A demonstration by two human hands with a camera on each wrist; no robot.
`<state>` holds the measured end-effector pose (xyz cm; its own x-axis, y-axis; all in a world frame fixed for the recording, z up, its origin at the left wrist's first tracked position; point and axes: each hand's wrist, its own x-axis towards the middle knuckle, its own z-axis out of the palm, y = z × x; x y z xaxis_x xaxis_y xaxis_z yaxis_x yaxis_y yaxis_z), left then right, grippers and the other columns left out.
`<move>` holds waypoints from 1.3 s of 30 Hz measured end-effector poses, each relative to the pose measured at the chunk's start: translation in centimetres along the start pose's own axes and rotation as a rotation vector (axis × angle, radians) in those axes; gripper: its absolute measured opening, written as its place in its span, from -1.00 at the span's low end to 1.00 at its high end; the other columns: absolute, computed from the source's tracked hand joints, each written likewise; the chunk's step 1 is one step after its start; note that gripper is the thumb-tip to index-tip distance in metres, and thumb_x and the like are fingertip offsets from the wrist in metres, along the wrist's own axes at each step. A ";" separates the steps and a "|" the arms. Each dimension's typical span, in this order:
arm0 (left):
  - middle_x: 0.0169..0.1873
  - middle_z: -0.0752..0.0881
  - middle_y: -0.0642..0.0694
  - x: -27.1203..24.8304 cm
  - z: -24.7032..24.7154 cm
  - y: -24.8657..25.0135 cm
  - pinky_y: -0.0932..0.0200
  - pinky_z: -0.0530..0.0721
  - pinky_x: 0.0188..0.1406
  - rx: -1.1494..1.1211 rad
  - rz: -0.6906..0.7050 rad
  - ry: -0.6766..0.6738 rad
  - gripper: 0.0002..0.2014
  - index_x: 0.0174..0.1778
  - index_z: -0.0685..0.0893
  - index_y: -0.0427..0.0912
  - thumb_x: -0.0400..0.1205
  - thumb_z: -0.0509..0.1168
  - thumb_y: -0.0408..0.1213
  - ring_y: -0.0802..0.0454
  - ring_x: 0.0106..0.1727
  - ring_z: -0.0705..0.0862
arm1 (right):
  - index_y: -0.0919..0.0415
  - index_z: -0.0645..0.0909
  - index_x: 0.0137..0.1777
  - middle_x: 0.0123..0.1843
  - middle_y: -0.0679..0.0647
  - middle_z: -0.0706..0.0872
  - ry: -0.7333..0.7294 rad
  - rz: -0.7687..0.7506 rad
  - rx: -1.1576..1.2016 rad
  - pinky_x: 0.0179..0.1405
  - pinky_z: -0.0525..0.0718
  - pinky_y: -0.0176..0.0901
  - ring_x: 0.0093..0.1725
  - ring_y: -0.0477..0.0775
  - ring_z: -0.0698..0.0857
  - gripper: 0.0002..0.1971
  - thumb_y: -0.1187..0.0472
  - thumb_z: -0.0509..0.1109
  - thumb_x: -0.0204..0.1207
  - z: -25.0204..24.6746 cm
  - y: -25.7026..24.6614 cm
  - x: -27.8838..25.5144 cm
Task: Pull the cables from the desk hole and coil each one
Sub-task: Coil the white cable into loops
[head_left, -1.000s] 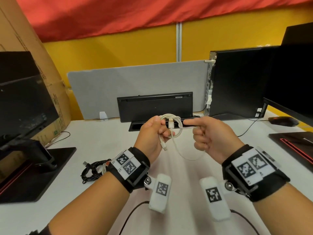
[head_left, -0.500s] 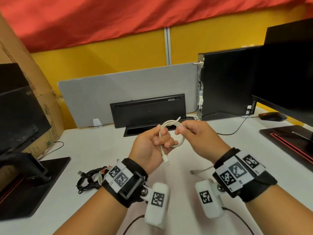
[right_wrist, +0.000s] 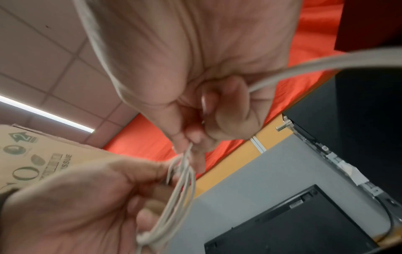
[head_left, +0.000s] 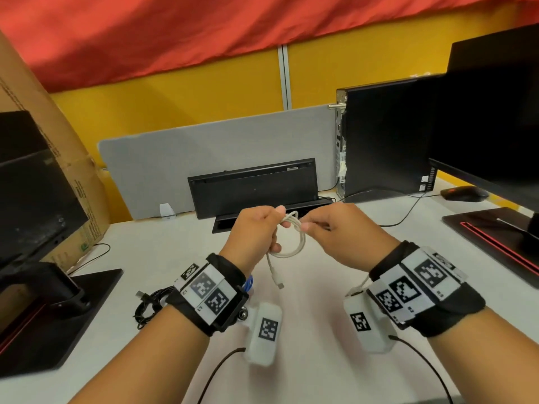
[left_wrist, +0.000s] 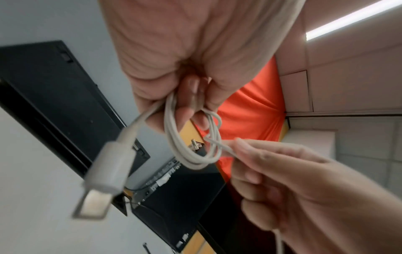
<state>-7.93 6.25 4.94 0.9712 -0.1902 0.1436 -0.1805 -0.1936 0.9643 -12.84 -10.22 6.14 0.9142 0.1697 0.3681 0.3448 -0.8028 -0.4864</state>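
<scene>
On the white tabletop (head_left: pixel 306 287) stand 2 monitors, one at the far left (head_left: pixel 32 199) and one at the far right (head_left: pixel 490 126), with 1 black computer tower (head_left: pixel 382 138) beside the right one and 1 black mouse (head_left: pixel 463 193) under its screen. 1 black keyboard (head_left: pixel 253 188) leans upright against the grey divider panel (head_left: pixel 204 158), just behind the dark rectangular desk hole (head_left: pixel 224 224), whose right part is hidden by the hands. A cardboard box (head_left: pixel 58 170) leans at the left. 1 coiled black cable (head_left: pixel 148 304) lies on the tabletop beside the left wrist, partly covered by the wristband. Above the tabletop, in front of the hole, the left hand (head_left: pixel 256 231) has its grip clenched round the looped white USB cable (head_left: pixel 294 237), several turns bunched in its fingers and 1 plug end (head_left: pixel 278 282) dangling below. The right hand (head_left: pixel 335 231) pinches a strand of the same cable at the top of the coil, close against the left thumb.
</scene>
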 end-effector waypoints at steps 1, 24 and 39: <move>-0.63 0.45 0.02 0.3 -0.3 -0.3 0.19 0.60 -0.47 0.039 0.028 0.047 -0.65 -0.31 0.71 -0.21 0.74 0.21 -0.15 0.15 -0.64 0.43 | 0.20 0.77 -0.06 -0.28 0.03 0.74 0.021 -0.014 -0.008 -0.35 0.46 -0.44 -0.32 -0.08 0.61 -0.72 0.10 0.27 0.67 -0.4 0.2 0.0; -0.48 0.34 -0.15 -0.6 2.2 -1.2 0.25 0.54 -0.51 -0.735 0.123 -0.013 -0.77 0.10 0.63 -0.28 0.76 0.17 -0.20 0.14 -0.56 0.31 | 0.35 0.81 -0.10 -0.13 0.27 0.84 0.234 0.248 1.080 0.01 0.79 -0.03 -0.08 0.26 0.83 -0.83 0.43 0.36 0.53 2.5 0.7 -0.2; -0.46 0.51 -0.08 0.0 2.1 -2.0 -0.05 0.68 0.10 -0.354 0.066 -0.146 -0.74 0.10 0.62 -0.35 0.79 0.08 -0.27 0.02 -0.30 0.64 | 0.20 0.62 0.28 -0.11 0.22 0.73 0.258 0.451 1.360 -0.09 0.54 -0.05 -0.15 0.05 0.66 -0.70 0.39 0.34 0.56 2.1 0.5 -0.3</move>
<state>-7.93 4.65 2.54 0.9223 -0.3310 0.1994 -0.1524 0.1627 0.9748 -12.46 -9.42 4.11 0.9849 -0.1681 0.0423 0.1099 0.4165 -0.9025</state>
